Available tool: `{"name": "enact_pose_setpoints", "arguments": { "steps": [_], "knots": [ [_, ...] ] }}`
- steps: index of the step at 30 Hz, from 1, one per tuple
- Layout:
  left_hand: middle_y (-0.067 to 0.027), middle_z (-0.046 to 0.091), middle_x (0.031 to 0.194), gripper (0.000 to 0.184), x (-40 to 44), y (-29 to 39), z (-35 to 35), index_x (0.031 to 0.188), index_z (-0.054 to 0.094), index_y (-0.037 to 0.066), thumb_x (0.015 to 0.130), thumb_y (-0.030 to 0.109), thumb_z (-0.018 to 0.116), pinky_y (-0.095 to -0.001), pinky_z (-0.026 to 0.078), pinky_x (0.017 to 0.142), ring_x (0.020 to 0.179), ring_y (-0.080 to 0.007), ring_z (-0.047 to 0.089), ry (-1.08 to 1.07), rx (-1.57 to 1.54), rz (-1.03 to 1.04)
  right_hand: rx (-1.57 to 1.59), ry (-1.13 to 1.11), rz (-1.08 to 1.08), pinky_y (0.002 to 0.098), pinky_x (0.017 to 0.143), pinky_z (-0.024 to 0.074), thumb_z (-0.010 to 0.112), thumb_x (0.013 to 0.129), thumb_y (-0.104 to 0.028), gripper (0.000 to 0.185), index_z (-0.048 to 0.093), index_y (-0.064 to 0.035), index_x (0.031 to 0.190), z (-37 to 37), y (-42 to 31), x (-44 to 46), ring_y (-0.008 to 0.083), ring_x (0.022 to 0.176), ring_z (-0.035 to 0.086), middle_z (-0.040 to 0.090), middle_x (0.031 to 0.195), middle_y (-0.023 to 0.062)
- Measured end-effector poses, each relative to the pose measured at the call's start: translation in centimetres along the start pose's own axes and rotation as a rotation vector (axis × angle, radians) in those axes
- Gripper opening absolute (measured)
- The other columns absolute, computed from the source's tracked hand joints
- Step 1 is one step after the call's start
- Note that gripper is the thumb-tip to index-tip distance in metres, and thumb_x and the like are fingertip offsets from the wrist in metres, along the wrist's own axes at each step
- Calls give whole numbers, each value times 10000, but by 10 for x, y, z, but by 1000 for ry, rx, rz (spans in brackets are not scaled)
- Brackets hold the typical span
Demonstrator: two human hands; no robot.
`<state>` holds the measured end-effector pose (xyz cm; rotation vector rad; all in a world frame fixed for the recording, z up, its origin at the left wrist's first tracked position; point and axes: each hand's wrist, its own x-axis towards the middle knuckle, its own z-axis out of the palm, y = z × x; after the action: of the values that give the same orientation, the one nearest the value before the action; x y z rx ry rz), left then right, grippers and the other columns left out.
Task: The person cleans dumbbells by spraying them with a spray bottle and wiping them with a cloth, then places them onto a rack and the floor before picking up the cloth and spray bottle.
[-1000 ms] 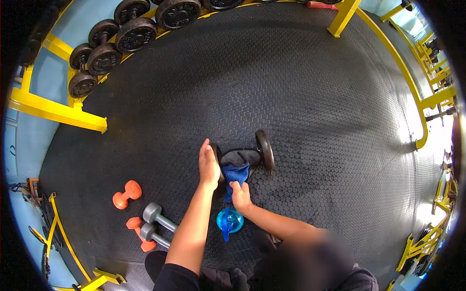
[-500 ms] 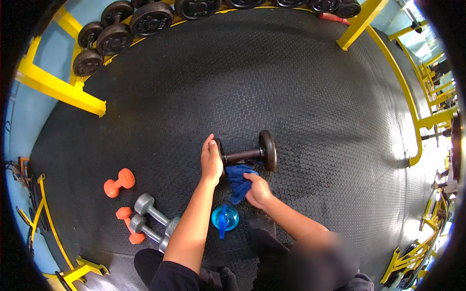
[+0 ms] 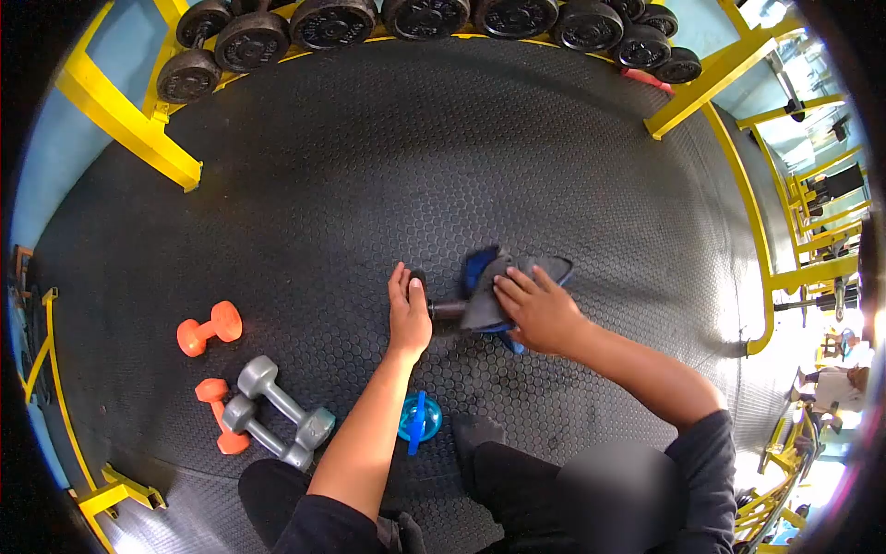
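The black dumbbell [image 3: 448,310] lies on the dark textured floor [image 3: 323,203] in front of the person, its bar running between the two hands. The left hand [image 3: 409,319] is unclenched, palm set against the outer side of the near-left weight, fingers pointing up and away from the person. The right hand [image 3: 544,314] is spread over a grey-and-blue cloth [image 3: 489,294], which hides the other weight and part of the bar; whether its fingers also grip the cloth cannot be told. Blue shows behind the grey side and below it, near the right palm.

Closer to the person, beside the left forearm, is a translucent blue bottle [image 3: 431,422] seen from above, with a darker blue strap or handle across its top. Its contents cannot be made out.

Left of that forearm lie two grey dumbbells [image 3: 285,401], one larger than the other, side by side at a slant. An orange dumbbell [image 3: 221,417] is just beside the smaller grey one, and a second orange one rests a little farther off.

At the far edge, a yellow rack [image 3: 134,125] carries a row of black round-ended dumbbells [image 3: 426,14]. A red object [image 3: 648,79] lies below its right part.
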<state>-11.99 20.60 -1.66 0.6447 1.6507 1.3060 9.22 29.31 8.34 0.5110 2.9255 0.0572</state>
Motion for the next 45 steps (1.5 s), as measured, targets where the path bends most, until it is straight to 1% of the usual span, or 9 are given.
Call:
{"name": "enact_pose_setpoints", "arguments": {
  "steps": [8,13,21,24,26,28,39,42,45],
  "knots": [
    [-231,374,1484,555,-1,-2,-1,1518,216,80,1051,326,386,-388,281,1134,1377,-299,369,8,15,17,-140,-884,71,534,1142,261,657,791,-507,669,624,-61,1289,23,-3,86,316,1420,325,506,1440,113],
    [-239,382,1479,570,4,-2,1,1525,190,77,1050,324,385,-386,288,1130,1372,-303,378,16,8,8,-83,-975,162,556,1151,220,653,839,-425,531,651,-124,1277,49,-8,102,387,1411,343,536,1416,137],
    [-226,433,1437,598,20,-6,6,1536,160,77,1047,324,400,-370,324,1096,1306,-277,435,51,-34,-51,-326,-326,157,500,1177,200,461,937,-277,445,652,-2,1230,54,-76,-3,409,1404,329,532,1386,213],
    [-220,441,1418,606,14,4,7,1540,152,80,1047,329,402,-367,320,1091,1280,-259,441,1,-131,-102,-329,-411,54,502,1176,208,455,919,-280,481,630,37,1237,70,-86,-7,404,1393,341,497,1412,219],
    [-306,294,1510,597,20,-13,3,1535,143,72,1046,337,360,-428,303,1133,1393,-379,353,-8,-28,10,-316,-509,-101,519,1172,208,463,907,-295,505,624,48,1241,107,-87,-9,415,1344,384,467,1426,224],
    [-299,326,1491,596,16,-10,3,1537,147,82,1051,349,364,-423,283,1139,1394,-358,346,-10,-34,-8,-421,-364,69,523,1166,215,472,906,-297,490,637,29,1233,170,-101,-9,417,1337,388,468,1421,229],
    [-266,410,1444,484,12,-6,3,1461,324,56,1050,307,372,-409,307,1118,1355,-338,404,14,20,62,-84,-436,215,425,985,373,545,895,-237,326,696,-73,1134,5,-81,20,318,1177,535,621,1195,147],
    [-241,472,1409,451,11,-4,3,1419,409,32,1045,283,381,-401,348,1093,1319,-332,456,36,52,111,320,-290,466,422,995,410,554,883,-180,402,601,-3,1241,-21,-66,46,329,1214,522,580,1246,171],
    [-230,511,1376,442,12,-11,1,1385,455,15,1039,281,385,-398,369,1076,1290,-335,487,65,72,150,420,321,547,415,1033,419,554,860,-122,485,506,58,1308,24,-67,63,336,1251,504,522,1310,206]
  ]
}}
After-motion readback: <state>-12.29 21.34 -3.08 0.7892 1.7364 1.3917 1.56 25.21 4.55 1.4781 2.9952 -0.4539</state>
